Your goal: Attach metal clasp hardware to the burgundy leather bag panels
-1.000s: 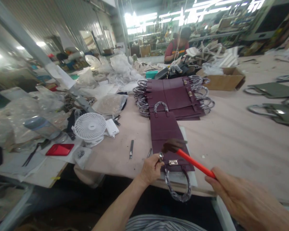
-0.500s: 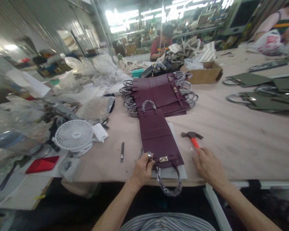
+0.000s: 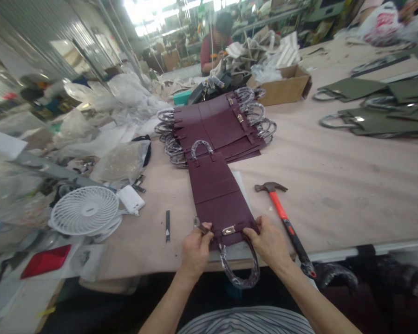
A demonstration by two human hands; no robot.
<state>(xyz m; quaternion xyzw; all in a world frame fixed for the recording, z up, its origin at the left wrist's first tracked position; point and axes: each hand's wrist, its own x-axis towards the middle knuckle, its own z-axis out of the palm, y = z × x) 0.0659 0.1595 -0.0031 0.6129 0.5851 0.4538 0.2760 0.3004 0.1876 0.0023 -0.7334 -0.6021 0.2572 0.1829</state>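
A flat burgundy leather bag panel (image 3: 218, 192) lies lengthwise in front of me, with a gold clasp (image 3: 229, 230) on its near end. Plastic-wrapped handles are fixed at both ends; the near handle (image 3: 238, 280) hangs over the table edge. My left hand (image 3: 196, 248) is closed at the panel's near left corner, a short metal rod-like tool (image 3: 201, 226) tilted in its grip. On the opposite side my right hand (image 3: 269, 241) pinches the panel's near right corner, thumb on top. To the right lies a claw hammer (image 3: 280, 208) with an orange and black handle, held by nobody.
Burgundy panels are stacked (image 3: 212, 123) behind, with a cardboard box (image 3: 282, 86) further back. Green bag panels (image 3: 386, 118) lie at right. At left are a white fan (image 3: 85, 211), a small flat blade (image 3: 167, 226) and plastic bags. A co-worker (image 3: 216, 46) sits beyond.
My right hand has let go of the hammer, leaving it on the table, and taken hold of the panel's right corner. The tool in my left hand has tipped over. The view has shifted.
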